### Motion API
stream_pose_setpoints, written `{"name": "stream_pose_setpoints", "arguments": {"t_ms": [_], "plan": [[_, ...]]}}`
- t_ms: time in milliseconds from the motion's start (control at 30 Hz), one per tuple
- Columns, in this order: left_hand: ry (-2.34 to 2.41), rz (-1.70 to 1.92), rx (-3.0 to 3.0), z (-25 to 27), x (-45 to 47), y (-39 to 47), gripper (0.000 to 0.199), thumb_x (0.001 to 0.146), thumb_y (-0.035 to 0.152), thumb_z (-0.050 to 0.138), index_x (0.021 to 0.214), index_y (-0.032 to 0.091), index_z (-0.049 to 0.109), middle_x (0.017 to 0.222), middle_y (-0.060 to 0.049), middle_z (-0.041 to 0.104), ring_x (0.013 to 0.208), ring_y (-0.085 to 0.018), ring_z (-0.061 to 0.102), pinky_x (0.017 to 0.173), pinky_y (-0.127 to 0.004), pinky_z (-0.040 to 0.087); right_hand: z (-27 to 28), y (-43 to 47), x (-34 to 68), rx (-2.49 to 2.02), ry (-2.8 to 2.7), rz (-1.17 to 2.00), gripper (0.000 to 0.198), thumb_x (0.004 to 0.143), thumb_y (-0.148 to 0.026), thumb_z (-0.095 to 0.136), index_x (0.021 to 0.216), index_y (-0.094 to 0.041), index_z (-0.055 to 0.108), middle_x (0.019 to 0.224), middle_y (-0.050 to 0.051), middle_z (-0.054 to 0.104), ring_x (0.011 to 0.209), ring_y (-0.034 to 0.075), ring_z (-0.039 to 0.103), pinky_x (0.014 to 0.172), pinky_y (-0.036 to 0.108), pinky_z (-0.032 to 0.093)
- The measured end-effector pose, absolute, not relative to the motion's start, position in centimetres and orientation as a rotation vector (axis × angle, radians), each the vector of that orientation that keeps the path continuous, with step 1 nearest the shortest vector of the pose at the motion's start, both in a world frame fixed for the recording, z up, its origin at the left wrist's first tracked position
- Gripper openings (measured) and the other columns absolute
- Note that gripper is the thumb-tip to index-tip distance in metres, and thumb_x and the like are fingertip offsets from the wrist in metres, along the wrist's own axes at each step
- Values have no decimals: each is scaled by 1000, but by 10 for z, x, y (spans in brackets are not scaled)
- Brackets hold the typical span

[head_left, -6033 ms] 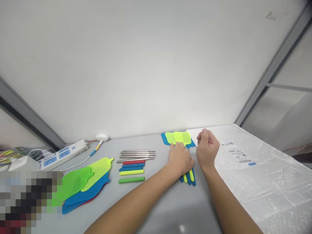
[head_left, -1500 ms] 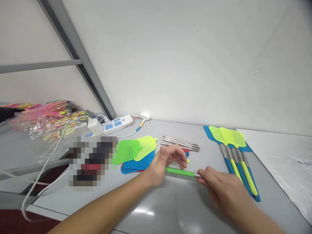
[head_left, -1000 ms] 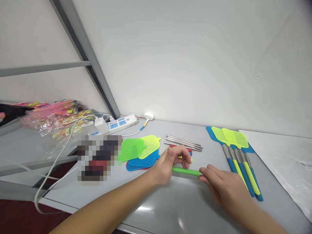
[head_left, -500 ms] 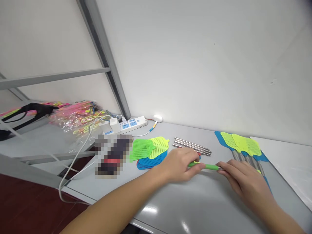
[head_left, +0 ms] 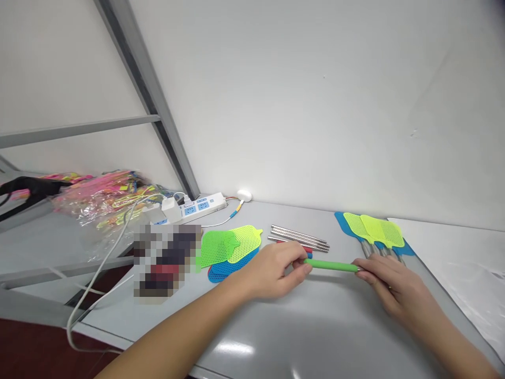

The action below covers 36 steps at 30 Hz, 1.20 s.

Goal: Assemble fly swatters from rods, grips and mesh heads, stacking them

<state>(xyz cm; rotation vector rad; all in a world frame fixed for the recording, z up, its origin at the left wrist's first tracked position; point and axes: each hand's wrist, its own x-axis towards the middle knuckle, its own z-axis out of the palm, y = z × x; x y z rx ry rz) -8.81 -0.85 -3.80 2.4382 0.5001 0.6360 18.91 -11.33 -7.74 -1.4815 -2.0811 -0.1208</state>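
Left hand (head_left: 278, 271) pinches one end of the green handle (head_left: 331, 265) between thumb and fingers; right hand (head_left: 394, 287) closes on the metal rod (head_left: 360, 269) at the other, over the grey table (head_left: 315, 326). Steady: holding rod and handle in line should prevent skewing.

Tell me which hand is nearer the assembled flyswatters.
Right. The right hand is just in front of the assembled flyswatters, hiding their grips from view. The left hand is farther off to their left, at the green tube's left end.

Green tube (head_left: 333, 265) near level, metal rod (head_left: 360, 269) at right.
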Motion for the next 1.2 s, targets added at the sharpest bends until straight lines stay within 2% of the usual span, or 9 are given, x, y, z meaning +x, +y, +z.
{"name": "stream_pose_setpoints", "arguments": {"t_ms": [300,433,567,733,833,933,1033,1100,1200], "plan": [[459,677,2296,-46,-83,-15,27,87,22,46,64,19,32,59,5,34,57,-9,34,54,-24,26,-68,-117,182,-1507,-2075,-2,16,96,-24,50,109,-26,58,79,0,59,68,16,49,63,30,36],[479,663,2368,-45,-81,-14,27,81,17,46,61,19,29,57,5,33,55,-9,31,53,-24,24,-65,-118,182,-1497,-2092,0,16,96,-24,49,109,-26,58,77,0,58,67,16,48,64,31,35],[473,511,2613,-41,-81,-12,25,76,19,53,61,18,33,58,5,39,56,-10,36,54,-25,26,-66,-117,180,-1449,-2148,-90,16,94,-24,55,110,-25,59,82,1,61,69,16,49,67,32,34],[538,296,2803,-36,-76,-29,22,95,39,44,83,21,49,77,0,61,66,-16,55,54,-27,29,-66,-114,153,-1335,-2243,-228,15,91,-21,61,106,-23,60,81,1,63,75,17,53,74,35,37],[690,314,2730,-34,-74,-34,27,100,43,32,95,21,48,74,-1,62,59,-18,56,49,-27,24,-57,-112,133,-1295,-2115,-464,29,86,-18,66,113,-26,60,101,5,65,94,23,58,86,41,39],[813,554,2517,-29,-80,-25,24,101,39,28,98,22,44,65,2,54,52,-16,50,48,-26,23,-41,-102,118,-1356,-1646,-583,47,83,-25,69,127,-27,53,126,12,54,118,31,50,98,48,37],[834,945,2254,-21,-94,-8,25,102,39,24,91,23,40,61,5,45,52,-13,44,51,-25,27,-35,-75,101,-1468,-1435,-243,36,88,-33,59,123,-25,53,120,11,56,113,29,53,92,45,45],[816,1167,2108,-15,-103,3,25,102,40,25,87,23,37,63,5,43,55,-12,43,54,-25,31,-39,-48,82,-1504,-1626,61,20,91,-34,51,107,-26,58,108,7,61,100,25,58,83,40,49],[804,1353,1953,-11,-115,17,25,101,41,28,85,23,36,64,6,41,56,-11,41,56,-24,33,-53,-5,39,-1419,-1988,320,16,90,-30,46,94,-24,61,99,7,63,93,24,58,79,38,48]]}}
